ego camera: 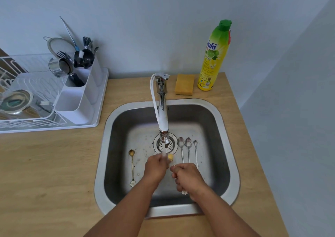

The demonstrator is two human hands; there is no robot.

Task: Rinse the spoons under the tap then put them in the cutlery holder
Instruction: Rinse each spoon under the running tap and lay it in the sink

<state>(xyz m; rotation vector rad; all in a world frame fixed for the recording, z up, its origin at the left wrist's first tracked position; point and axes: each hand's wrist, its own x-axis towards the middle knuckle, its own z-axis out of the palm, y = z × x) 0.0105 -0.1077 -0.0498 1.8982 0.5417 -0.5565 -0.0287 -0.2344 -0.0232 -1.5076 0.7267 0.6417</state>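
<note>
1. The stainless sink (233,164) filled the centre of the frame, with the tap (163,113) running over the drain.
2. The white cutlery holder (79,99), in the dish rack at upper left, held forks, dark utensils and a strainer; whether any rinsed spoon already stood there could not be told. Its nearest compartment looked empty.
3. The right hand (188,177), lower centre, was closed around the stem of a gold flower-ended spoon (170,157), bowl raised beside the stream.
4. The left hand (156,167) was under the water beside that bowl, fingers curled; whether it gripped the spoon or only rubbed it could not be told.
5. Three silver spoons (188,146) lay side by side on the sink floor, right of the drain, apparently unrinsed.
6. A second gold spoon (132,166) lay alone, left of the drain.
7. Judgement: rinsing was at an early stage; one spoon in hand, four waiting, all placing outstanding.
</note>
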